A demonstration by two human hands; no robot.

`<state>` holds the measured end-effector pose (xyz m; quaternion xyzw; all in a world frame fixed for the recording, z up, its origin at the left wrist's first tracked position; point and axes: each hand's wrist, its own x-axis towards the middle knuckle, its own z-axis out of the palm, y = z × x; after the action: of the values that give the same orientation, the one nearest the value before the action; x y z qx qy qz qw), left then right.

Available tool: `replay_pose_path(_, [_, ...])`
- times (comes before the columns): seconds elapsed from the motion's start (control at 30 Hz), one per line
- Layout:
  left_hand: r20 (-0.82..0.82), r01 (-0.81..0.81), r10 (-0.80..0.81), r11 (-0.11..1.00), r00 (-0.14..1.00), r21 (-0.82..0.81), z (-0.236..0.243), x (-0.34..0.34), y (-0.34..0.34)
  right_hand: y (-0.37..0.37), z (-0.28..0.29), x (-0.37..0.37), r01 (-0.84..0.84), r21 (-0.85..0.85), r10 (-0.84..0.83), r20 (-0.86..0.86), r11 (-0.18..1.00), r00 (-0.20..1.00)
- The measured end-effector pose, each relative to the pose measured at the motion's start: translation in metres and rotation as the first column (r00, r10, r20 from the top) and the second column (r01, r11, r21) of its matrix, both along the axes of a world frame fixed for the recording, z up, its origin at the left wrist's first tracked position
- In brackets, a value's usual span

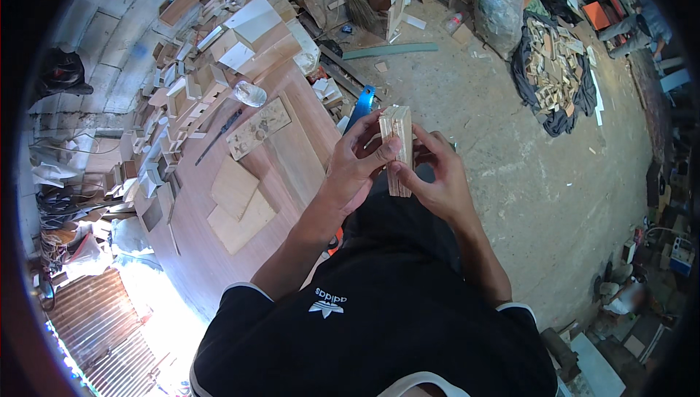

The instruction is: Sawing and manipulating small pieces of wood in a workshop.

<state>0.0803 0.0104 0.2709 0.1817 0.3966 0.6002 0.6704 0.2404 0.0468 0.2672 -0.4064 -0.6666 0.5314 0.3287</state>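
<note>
Both my hands hold up a small stack of wood pieces (396,126), upright, with layered edges facing me. My left hand (357,164) grips its left side, thumb across the near face. From the right, my right hand (439,178) closes on it, thumb low on the edge and fingers behind. The far side of the stack is hidden. Just beyond my left hand a blue object (362,104) with a small hole sticks up, its lower part out of sight. On the workbench (306,193) to my left lie a pale wood piece (235,184) overlapping another thin panel (244,223).
A stained board (259,129), a clear jar (250,94) and a thin dark tool (219,137) lie on the bench. Wood offcuts (197,94) crowd its far edge. Scraps on a dark cloth (558,69) and a filled clear sack (499,14) sit on the floor. Other people are at far right.
</note>
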Motion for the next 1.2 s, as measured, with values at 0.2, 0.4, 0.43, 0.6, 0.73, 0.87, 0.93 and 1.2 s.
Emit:
replay_pose_path(0.2, [0.034,-0.025,0.026,0.999,0.999,-0.029,-0.011,0.001,-0.001,0.001,-0.01,0.0,-0.006,-0.054,0.006,-0.002,0.999,1.0])
replay_pose_path(0.4, [0.029,-0.03,0.03,0.999,0.999,-0.029,-0.016,0.002,-0.002,0.001,-0.014,0.001,-0.018,-0.079,0.016,-0.016,0.997,1.0])
replay_pose_path(0.43, [0.028,-0.03,0.031,0.999,0.999,-0.026,-0.016,0.003,-0.003,0.0,-0.015,0.002,-0.011,-0.081,0.009,-0.026,0.997,1.0])
replay_pose_path(0.6, [0.032,-0.03,0.031,0.999,0.999,-0.027,-0.014,0.004,-0.003,-0.001,-0.015,0.003,0.003,-0.094,-0.007,-0.036,0.996,0.999])
replay_pose_path(0.73, [0.048,-0.013,0.014,1.0,0.999,-0.028,-0.013,0.004,-0.003,-0.003,-0.016,0.004,0.027,-0.11,-0.033,-0.06,0.994,0.998])
replay_pose_path(0.87, [0.032,-0.017,0.018,1.0,0.999,-0.019,-0.013,0.007,-0.004,-0.004,-0.013,0.004,0.042,-0.094,-0.047,-0.054,0.995,0.997])
replay_pose_path(0.93, [0.031,-0.012,0.013,1.0,0.999,-0.024,-0.013,0.006,-0.005,-0.004,-0.009,0.004,0.032,-0.049,-0.033,-0.023,0.998,0.999])
replay_pose_path(1.2, [0.068,0.015,-0.017,1.0,0.998,0.021,-0.012,0.006,-0.005,-0.006,0.001,0.007,0.022,0.064,-0.024,0.034,0.998,0.999])
